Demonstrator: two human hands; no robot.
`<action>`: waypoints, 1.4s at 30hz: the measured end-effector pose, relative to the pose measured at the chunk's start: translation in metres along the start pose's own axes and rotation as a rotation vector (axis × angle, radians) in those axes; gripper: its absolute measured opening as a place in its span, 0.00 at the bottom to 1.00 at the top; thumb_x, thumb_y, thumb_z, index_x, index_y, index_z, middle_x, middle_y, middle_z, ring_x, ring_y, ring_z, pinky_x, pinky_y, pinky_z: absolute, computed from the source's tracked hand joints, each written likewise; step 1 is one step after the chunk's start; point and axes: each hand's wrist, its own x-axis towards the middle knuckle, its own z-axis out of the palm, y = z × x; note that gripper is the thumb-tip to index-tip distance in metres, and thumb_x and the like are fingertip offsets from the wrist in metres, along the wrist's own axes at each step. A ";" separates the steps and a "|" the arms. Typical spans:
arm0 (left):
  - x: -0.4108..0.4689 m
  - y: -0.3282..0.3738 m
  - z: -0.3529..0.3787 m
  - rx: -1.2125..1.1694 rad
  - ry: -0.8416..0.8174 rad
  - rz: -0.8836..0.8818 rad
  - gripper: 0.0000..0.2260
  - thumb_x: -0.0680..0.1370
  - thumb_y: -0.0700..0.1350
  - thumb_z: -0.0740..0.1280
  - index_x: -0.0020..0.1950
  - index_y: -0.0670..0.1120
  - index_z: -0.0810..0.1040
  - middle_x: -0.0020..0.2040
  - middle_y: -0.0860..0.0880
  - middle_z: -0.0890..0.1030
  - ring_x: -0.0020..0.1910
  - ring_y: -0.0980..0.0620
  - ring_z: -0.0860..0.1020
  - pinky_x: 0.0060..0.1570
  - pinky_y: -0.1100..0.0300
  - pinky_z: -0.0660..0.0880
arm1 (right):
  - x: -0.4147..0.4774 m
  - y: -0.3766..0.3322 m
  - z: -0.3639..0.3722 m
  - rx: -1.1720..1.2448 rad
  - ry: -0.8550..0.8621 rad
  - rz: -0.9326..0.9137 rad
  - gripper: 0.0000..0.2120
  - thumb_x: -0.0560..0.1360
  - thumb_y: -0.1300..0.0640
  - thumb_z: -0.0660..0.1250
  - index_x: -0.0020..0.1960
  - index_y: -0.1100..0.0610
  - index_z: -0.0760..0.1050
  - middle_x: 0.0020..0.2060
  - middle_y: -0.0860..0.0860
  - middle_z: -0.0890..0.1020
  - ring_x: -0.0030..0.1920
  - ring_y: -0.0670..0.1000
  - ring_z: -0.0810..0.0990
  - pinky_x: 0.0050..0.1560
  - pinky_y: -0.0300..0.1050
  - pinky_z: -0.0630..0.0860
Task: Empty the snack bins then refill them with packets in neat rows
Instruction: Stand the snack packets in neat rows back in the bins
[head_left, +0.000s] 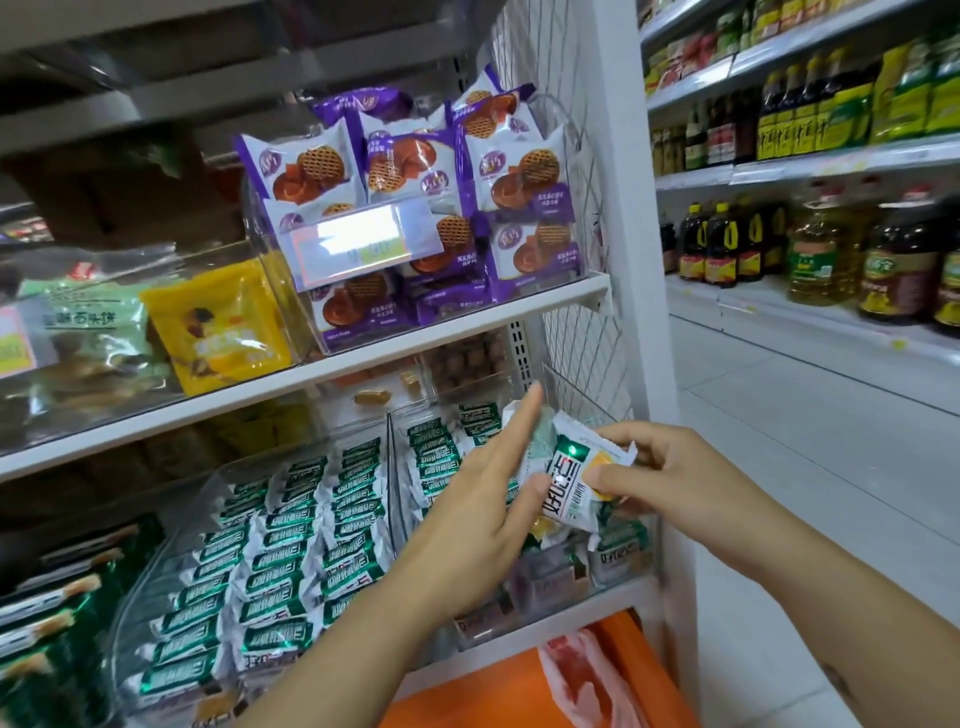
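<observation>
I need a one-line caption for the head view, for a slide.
Left hand and right hand hold a snack packet over the clear bin.

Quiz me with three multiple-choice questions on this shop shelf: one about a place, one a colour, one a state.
1. The clear plastic bin of purple waffle-biscuit packets stands on: A the floor, B a white shelf board, C a trolley.
2. The glossy packet left of it is: A yellow, B red, C blue.
3. The white-and-green snack packet is: A binned, B dropped, C hand-held.
Answers: B, the board runs under it; A, plainly yellow; C, the left hand and right hand both pinch it.
</observation>
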 end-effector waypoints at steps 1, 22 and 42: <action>-0.001 0.000 0.001 -0.008 0.002 -0.020 0.30 0.79 0.60 0.52 0.59 0.80 0.27 0.71 0.75 0.51 0.72 0.67 0.59 0.71 0.62 0.61 | 0.000 0.000 0.000 -0.002 0.001 0.006 0.09 0.72 0.60 0.70 0.51 0.50 0.80 0.40 0.48 0.85 0.43 0.49 0.84 0.43 0.41 0.80; 0.013 -0.021 -0.013 -0.666 0.289 -0.227 0.28 0.73 0.38 0.73 0.64 0.61 0.66 0.58 0.58 0.73 0.48 0.54 0.81 0.43 0.64 0.78 | 0.007 0.002 0.006 0.076 0.221 0.002 0.09 0.72 0.59 0.71 0.52 0.50 0.81 0.40 0.49 0.84 0.39 0.50 0.81 0.40 0.44 0.78; 0.032 -0.034 -0.010 -0.617 0.038 -0.292 0.30 0.72 0.45 0.74 0.70 0.56 0.66 0.55 0.51 0.81 0.47 0.52 0.82 0.49 0.56 0.79 | 0.019 0.010 0.013 0.100 -0.006 -0.033 0.08 0.72 0.51 0.71 0.51 0.47 0.79 0.50 0.50 0.83 0.45 0.50 0.85 0.53 0.51 0.81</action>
